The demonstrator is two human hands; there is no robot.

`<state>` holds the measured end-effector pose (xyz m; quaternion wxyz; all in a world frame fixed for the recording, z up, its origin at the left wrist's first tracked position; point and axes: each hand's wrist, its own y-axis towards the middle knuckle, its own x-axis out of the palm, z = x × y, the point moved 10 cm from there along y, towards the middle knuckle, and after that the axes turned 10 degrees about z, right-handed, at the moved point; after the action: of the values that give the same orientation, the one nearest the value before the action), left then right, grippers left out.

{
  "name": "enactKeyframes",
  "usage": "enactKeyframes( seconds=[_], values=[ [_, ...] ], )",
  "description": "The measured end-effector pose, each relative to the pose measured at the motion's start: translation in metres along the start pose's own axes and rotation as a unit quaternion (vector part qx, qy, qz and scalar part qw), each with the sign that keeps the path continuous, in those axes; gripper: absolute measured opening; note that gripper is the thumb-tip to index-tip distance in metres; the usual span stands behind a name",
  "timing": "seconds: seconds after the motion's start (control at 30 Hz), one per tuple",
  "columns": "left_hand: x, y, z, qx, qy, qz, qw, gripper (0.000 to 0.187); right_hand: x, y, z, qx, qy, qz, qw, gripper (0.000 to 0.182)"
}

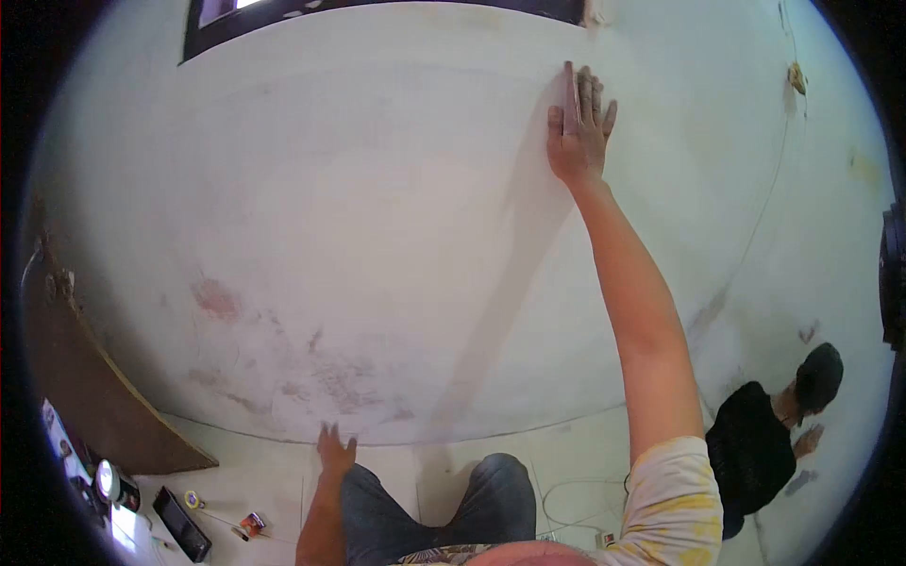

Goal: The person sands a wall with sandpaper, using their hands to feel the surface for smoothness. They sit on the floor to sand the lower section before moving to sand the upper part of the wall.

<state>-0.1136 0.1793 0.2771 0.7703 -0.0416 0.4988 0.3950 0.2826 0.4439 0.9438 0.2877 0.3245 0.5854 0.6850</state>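
My right hand [580, 132] is raised high against the white wall [377, 208], below and right of the dark window frame [377, 8]. Its palm presses a thin pinkish sheet [571, 99], which looks like sandpaper, to the wall; the sheet's edge shows between thumb and fingers. Down at the lower left, beside my knee, my left hand [336, 449] has its fingers apart and holds nothing. It is near the bottom of the wall, below dark scuffs [349, 382]; whether the fingertips touch the wall I cannot tell.
A co-worker [755, 448] in black clothes and a dark cap is low at the right wall. A brown board [113, 396] leans at the left. On the tiled floor lie a black tray-like object [181, 524], a yellow roll [193, 500], a small can [252, 524] and a cable [547, 500].
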Motion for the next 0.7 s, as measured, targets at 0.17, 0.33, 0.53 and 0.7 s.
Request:
enactKeyframes(
  seconds=[0.17, 0.33, 0.53, 0.7],
  values=[
    [0.013, -0.092, -0.065, -0.185, 0.033, -0.161, 0.969, 0.078, 0.012, 0.044, -0.049, 0.025, -0.004, 0.064, 0.998, 0.063],
    [0.014, -0.082, -0.091, -0.199, 0.011, -0.142, 0.970, 0.081, 0.014, 0.037, -0.065, -0.072, -0.003, 0.048, 0.996, 0.063],
    [0.060, -0.100, -0.164, -0.349, -0.149, -0.155, 0.912, 0.085, 0.007, 0.015, -0.091, -0.205, 0.003, -0.019, 0.979, 0.060],
    [0.044, -0.113, -0.173, -0.365, -0.030, -0.126, 0.922, 0.083, 0.030, 0.043, -0.116, -0.090, -0.029, 0.043, 0.995, 0.061]
  ],
)
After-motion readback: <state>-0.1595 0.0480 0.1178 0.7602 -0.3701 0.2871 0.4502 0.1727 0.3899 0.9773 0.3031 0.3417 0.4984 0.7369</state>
